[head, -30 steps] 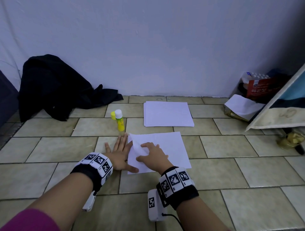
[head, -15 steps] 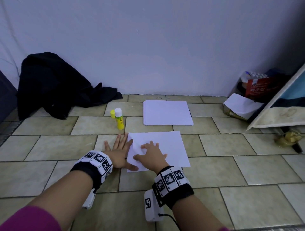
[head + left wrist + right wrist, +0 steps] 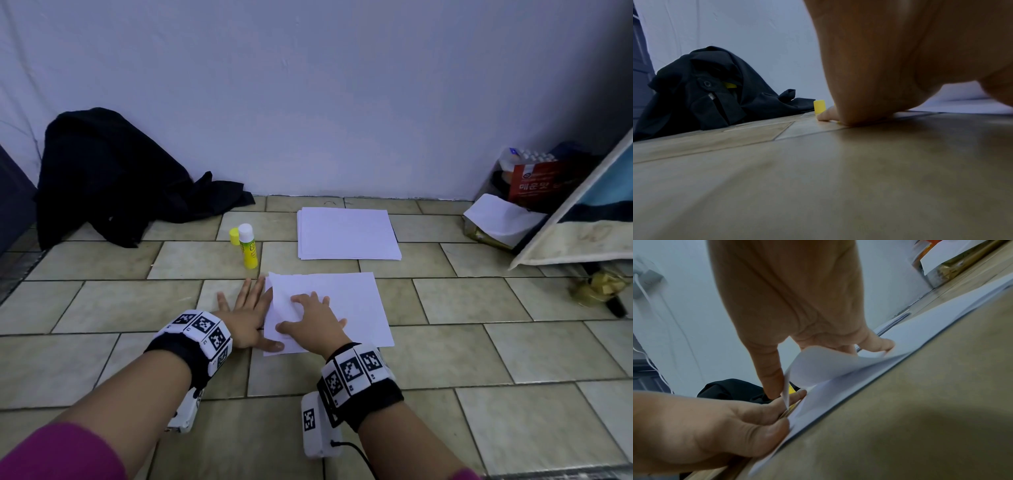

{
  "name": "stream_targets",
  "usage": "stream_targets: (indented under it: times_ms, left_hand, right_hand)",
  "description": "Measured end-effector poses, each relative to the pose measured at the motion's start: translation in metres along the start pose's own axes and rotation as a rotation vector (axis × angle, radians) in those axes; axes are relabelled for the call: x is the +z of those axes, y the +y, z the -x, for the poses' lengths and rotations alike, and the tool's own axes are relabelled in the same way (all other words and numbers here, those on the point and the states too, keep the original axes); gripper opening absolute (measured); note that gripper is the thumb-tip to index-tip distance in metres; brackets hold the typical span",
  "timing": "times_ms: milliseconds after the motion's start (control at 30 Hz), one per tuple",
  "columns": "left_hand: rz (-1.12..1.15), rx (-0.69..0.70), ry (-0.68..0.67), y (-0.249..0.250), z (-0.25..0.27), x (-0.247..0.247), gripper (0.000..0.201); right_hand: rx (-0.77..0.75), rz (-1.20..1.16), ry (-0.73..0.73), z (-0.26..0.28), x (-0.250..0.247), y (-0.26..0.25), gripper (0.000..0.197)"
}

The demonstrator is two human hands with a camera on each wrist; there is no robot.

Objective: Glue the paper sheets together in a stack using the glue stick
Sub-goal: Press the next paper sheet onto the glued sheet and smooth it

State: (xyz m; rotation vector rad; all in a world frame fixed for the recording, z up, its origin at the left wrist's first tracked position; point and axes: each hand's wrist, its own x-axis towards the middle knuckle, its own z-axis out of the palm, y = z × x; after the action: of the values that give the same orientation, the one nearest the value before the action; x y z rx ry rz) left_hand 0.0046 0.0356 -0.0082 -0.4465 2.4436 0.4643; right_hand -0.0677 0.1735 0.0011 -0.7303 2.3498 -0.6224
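The right hand (image 3: 313, 322) lies on the near sheets (image 3: 346, 305), fingers spread and bent, pressing the paper down. The right wrist view alone shows the top sheet's left edge (image 3: 818, 366) curled up off the one below, between that hand's thumb and its fingers. The left hand (image 3: 245, 313) lies flat and spread on the tiled floor (image 3: 113, 301) just left of the sheets, its thumb touching their near corner. Just beyond the left hand's fingertips stands one glue stick (image 3: 248, 246), uncapped, its one yellow cap (image 3: 234, 236) beside it. Beyond the right hand lies a second pile of paper (image 3: 347, 233). Far left, one black garment (image 3: 113, 178); the left wrist view shows its button.
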Motion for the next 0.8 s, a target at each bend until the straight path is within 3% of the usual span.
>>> stream_targets:
  times_ms: [300,567,633,733,800]
  left_hand:
    - [0.006,0.01,0.023,-0.001,0.003,0.0,0.123]
    - [-0.026,0.045,0.007,-0.018,0.007,0.0,0.167]
    - [-0.022,0.033,0.014,-0.016,0.007,0.0,0.163]
    - [-0.018,0.006,0.022,-0.012,0.01,0.002,0.13]
    - [-0.01,0.002,0.026,-0.012,0.01,0.002,0.123]
  right_hand:
    - [-0.005,0.053,-0.046,0.001,-0.003,0.0,0.062]
    - [0.019,0.082,-0.064,0.002,-0.003,-0.005,0.062]
    - [0.022,0.126,-0.069,0.002,-0.001,-0.007,0.062]
    - [0.022,0.152,-0.074,0.002,0.0,-0.007,0.062]
    - [0.022,0.151,-0.078,0.003,0.0,-0.007,0.062]
